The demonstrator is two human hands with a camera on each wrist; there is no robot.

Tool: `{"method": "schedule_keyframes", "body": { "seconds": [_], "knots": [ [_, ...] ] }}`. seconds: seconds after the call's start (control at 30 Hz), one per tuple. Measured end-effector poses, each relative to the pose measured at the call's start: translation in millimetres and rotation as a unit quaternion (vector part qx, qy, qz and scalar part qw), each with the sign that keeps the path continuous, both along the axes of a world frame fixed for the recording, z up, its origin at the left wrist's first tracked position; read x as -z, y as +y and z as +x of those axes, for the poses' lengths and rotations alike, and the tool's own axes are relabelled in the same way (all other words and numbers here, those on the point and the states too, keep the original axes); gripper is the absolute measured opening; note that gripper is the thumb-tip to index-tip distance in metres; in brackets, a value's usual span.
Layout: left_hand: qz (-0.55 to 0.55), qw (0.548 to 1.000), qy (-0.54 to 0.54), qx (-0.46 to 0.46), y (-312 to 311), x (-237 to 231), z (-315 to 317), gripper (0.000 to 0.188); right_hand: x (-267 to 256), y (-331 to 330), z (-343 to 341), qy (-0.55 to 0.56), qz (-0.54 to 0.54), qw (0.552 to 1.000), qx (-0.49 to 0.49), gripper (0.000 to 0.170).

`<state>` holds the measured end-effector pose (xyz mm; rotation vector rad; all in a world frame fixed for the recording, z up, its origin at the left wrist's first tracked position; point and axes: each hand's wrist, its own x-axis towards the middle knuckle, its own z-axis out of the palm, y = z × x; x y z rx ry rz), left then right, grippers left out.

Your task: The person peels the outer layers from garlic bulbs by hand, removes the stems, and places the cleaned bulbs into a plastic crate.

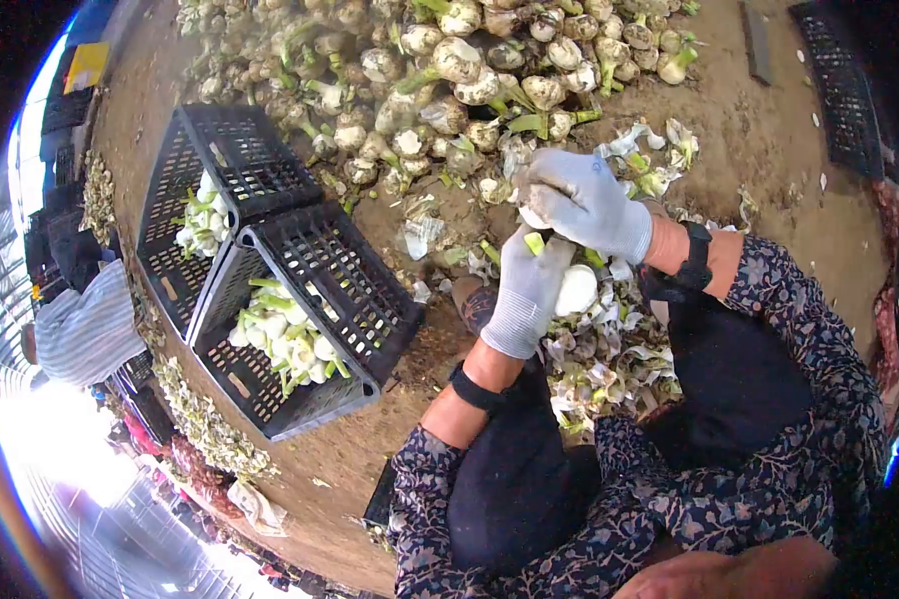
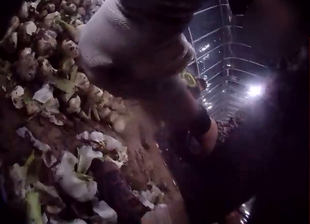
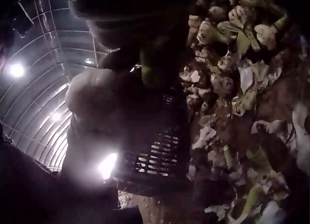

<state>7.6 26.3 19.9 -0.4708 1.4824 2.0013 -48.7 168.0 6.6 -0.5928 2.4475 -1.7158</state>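
In the head view both hands wear pale gloves and meet over the person's lap. My left hand (image 1: 529, 290) grips a garlic bulb (image 1: 532, 218), with a cut green stem (image 1: 534, 243) sticking out between the fingers. From above, my right hand (image 1: 587, 205) curls its fingers onto the bulb's white part, and the two hands overlap there. A smooth white garlic bulb (image 1: 576, 290) shows along the left hand's edge. The wrist views are dark; a gloved hand (image 2: 116, 45) fills the upper part of the left one, hiding its fingertips.
Ahead lies a large heap of soil-stained garlic (image 1: 445, 110). Two black crates (image 1: 320, 290) lie tipped at the left, with trimmed garlic (image 1: 285, 334) inside. Peeled skins (image 1: 619, 359) cover the ground between the legs. Another black crate (image 1: 839, 90) stands far right; a person in a striped shirt (image 1: 90, 324) is at left.
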Motion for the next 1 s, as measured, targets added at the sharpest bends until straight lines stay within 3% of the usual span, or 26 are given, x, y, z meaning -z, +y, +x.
{"method": "schedule_keyframes", "body": {
  "seconds": [0.13,0.27,0.53,0.63,0.77,0.87,0.93,0.97,1.0],
  "knots": [
    [0.044,0.999,-0.008,0.010,0,1,-1,0.019,3,-5,-1,-0.164,-0.027,0.986,0.029,0.025],
    [0.103,0.992,-0.068,0.000,-9,-5,-6,0.022,9,-5,-11,-0.197,-0.025,0.980,0.029,0.030],
    [0.169,0.981,-0.052,-0.081,-21,5,0,0.054,13,0,-9,-0.105,-0.023,0.994,0.016,0.027],
    [0.212,0.974,-0.049,-0.061,-33,3,0,0.056,7,3,-11,0.017,0.054,0.998,0.020,0.024],
    [0.165,0.982,-0.014,-0.085,-34,13,5,0.059,10,0,-8,0.004,0.050,0.999,0.014,0.019],
    [0.141,0.988,-0.058,-0.036,-33,-3,-2,0.060,13,-3,-10,0.131,0.071,0.988,-0.024,0.017],
    [0.021,0.995,0.100,-0.001,-27,2,-1,0.064,2,-4,-18,-0.134,-0.006,0.991,0.004,0.019],
    [-0.040,0.983,0.177,0.018,-26,4,0,0.066,-2,-6,-21,-0.265,-0.046,0.963,0.018,0.020],
    [-0.059,0.987,0.148,0.013,-25,-1,-3,0.069,-1,-9,-23,-0.260,-0.025,0.959,0.112,0.024]
  ]
}}
